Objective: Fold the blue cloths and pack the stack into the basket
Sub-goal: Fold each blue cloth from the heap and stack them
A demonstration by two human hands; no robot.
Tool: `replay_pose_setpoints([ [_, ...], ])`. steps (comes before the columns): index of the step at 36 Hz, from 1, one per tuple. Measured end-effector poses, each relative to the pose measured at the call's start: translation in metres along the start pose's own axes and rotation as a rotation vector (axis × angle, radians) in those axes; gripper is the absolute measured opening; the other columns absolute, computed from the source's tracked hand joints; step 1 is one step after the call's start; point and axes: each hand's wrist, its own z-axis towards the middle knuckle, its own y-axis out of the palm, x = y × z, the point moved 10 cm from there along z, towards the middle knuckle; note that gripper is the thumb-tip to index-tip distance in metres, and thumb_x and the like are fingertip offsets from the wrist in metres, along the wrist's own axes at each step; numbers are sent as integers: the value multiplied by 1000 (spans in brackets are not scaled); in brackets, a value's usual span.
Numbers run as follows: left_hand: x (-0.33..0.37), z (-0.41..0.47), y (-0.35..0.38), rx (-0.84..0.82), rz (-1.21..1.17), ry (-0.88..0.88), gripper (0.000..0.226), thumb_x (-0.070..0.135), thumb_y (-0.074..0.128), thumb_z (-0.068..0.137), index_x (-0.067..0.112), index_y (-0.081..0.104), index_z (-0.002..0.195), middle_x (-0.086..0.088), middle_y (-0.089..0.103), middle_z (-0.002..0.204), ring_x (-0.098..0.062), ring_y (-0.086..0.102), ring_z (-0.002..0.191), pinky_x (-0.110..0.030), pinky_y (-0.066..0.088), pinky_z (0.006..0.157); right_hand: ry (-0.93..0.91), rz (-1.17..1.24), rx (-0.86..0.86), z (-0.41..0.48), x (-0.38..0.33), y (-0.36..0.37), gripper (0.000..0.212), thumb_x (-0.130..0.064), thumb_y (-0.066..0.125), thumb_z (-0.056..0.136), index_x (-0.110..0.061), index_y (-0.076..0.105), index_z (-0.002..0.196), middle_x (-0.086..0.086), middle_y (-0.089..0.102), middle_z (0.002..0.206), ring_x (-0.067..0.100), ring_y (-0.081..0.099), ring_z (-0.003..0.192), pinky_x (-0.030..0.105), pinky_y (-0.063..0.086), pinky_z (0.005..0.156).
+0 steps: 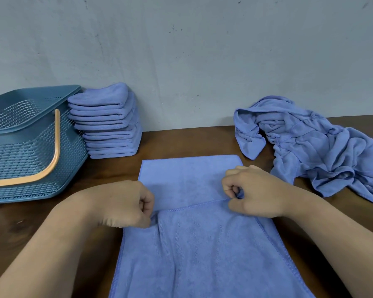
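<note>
**Blue cloth (198, 244) mid-fold, corners pinched**

Cloth lies flat on the tabletop (181, 143), running from my side out past both hands. Left hand (125, 205) pinches one corner of a hemmed edge, right hand (254, 192) the other, fingers curled tight on both.

I read this as a fold step. Which way the edge travels, I cannot tell.

Folded stack (106, 123) sits beyond the left hand, just beside the basket (19, 147) further left. Unfolded heap (321, 147) lies right of the right hand, so packing looks a long way off.

Next move, as I judge it: carry both corners together, level, hems matched, then press the crease.
</note>
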Motion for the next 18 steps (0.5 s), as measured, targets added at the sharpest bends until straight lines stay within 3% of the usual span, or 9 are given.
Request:
replay_pose_setpoints([
  [6, -1, 0, -1, 7, 14, -3, 6, 30, 74, 80, 23, 73, 79, 11, 62, 65, -4, 52, 59, -23, 42, 60, -27, 91, 43, 0, -4, -6, 11, -30, 52, 78, -22, 46, 74, -6, 51, 78, 16, 50, 83, 30, 41, 78],
  [11, -2, -1, -3, 32, -33, 11, 21, 47, 81, 82, 27, 74, 82, 13, 64, 69, -2, 54, 61, -24, 43, 60, -14, 120, 55, -2, -3, -7, 13, -31, 54, 81, -21, 47, 75, -9, 51, 69, 14, 50, 77, 34, 45, 75],
  [14, 2, 1, 0, 20, -9, 28, 19, 46, 81, 81, 28, 74, 84, 6, 70, 76, -2, 56, 62, -26, 45, 62, -12, 269, 38, -3, -6, -7, 12, -19, 54, 84, -17, 46, 76, -6, 43, 61, 12, 38, 59, 38, 36, 60],
  [18, 7, 1, 4, -20, -29, 62, 9, 35, 77, 81, 27, 73, 83, 5, 63, 69, -5, 52, 62, -29, 43, 62, -13, 502, 56, -4, -9, -14, 12, -14, 47, 83, -14, 39, 73, 0, 34, 65, 15, 28, 61, 35, 25, 58],
])
